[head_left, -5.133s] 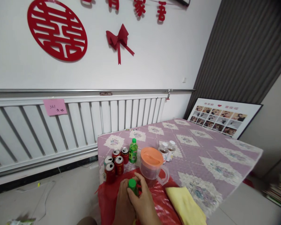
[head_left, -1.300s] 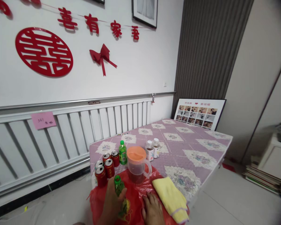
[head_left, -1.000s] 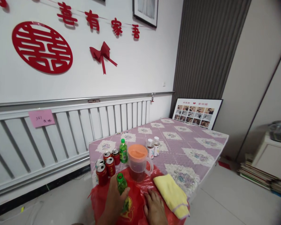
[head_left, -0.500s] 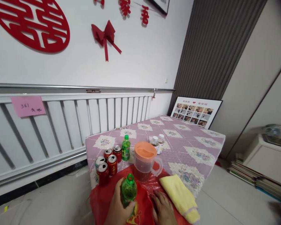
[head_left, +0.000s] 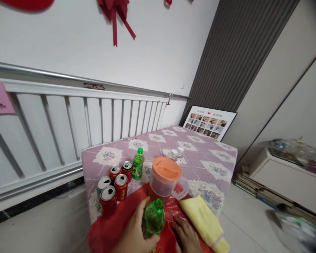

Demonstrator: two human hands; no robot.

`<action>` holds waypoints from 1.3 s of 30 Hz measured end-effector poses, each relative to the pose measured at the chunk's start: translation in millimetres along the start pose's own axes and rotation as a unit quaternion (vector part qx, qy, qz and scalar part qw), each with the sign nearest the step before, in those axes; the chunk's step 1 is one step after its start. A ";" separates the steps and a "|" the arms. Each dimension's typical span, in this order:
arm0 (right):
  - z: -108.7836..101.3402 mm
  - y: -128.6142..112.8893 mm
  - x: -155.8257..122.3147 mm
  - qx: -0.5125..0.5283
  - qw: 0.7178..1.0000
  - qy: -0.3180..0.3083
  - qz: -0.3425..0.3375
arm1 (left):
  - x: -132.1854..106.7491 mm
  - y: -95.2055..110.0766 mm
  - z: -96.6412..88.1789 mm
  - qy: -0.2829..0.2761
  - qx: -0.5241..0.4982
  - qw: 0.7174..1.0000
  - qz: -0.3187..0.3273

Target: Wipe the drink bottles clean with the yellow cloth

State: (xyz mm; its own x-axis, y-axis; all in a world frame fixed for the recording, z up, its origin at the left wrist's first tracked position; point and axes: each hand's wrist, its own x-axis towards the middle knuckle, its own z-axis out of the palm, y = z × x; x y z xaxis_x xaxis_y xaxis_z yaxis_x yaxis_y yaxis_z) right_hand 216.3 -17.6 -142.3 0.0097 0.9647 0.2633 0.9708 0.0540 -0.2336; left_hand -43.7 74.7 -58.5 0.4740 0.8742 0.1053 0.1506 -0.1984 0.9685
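My left hand [head_left: 138, 230] is wrapped round an uncapped green plastic bottle [head_left: 154, 219], held upright over the red bag [head_left: 129, 209]. My right hand [head_left: 185, 233] lies with fingers stretched out on the red bag, right of the bottle and beside a folded yellow cloth [head_left: 204, 221]. Just beyond the hands stands a clear plastic pitcher [head_left: 162, 186] with an orange lid [head_left: 166, 169] and a handle on its right. Whether the bottle touches the table is hidden by my hand.
Several opened drink cans [head_left: 121, 186] stand at the table's left edge, near a capped green bottle [head_left: 138, 164]. Two white-capped bottles [head_left: 179, 154] are behind the pitcher. A flowered tablecloth [head_left: 213, 168] covers the table; a radiator [head_left: 102, 116] runs along its left side.
The camera view has tilted down and turned left-to-right slightly, shifting the scene. My left hand still grips the green bottle, now nearer my right hand. The right hand stays on the bag.
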 end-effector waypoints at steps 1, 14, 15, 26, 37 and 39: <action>-1.3 -1.1 0.0 -0.001 1.000 0.001 0.000 | -0.5 -1.1 -0.6 -0.008 0.003 1.000 0.004; -18.9 -16.3 2.1 0.000 1.000 0.003 -0.013 | -4.2 -10.1 7.2 -0.044 -0.008 0.999 0.011; -20.6 -16.4 2.6 0.006 1.000 0.014 -0.020 | -4.9 -7.7 5.8 -0.047 -0.005 0.999 0.000; -121.2 -37.7 70.4 0.366 0.862 0.210 0.280 | -9.2 -4.1 -5.6 -0.059 -0.006 0.998 -0.033; -125.6 -58.2 133.9 0.513 0.812 0.149 0.237 | -5.4 -12.1 -0.2 -0.084 0.019 0.996 -0.028; -128.2 -61.8 139.7 0.521 0.810 0.148 0.226 | -3.5 -13.6 1.0 -0.085 0.018 0.996 -0.019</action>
State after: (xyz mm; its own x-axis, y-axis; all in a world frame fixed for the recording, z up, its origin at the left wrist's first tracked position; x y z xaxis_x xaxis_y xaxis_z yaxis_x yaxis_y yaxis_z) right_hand 188.3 80.7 28.9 0.5135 0.8513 0.1078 0.1255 0.0497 -0.9908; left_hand -46.5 74.0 -72.3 0.6063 0.7947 0.0271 0.1998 -0.1852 0.9622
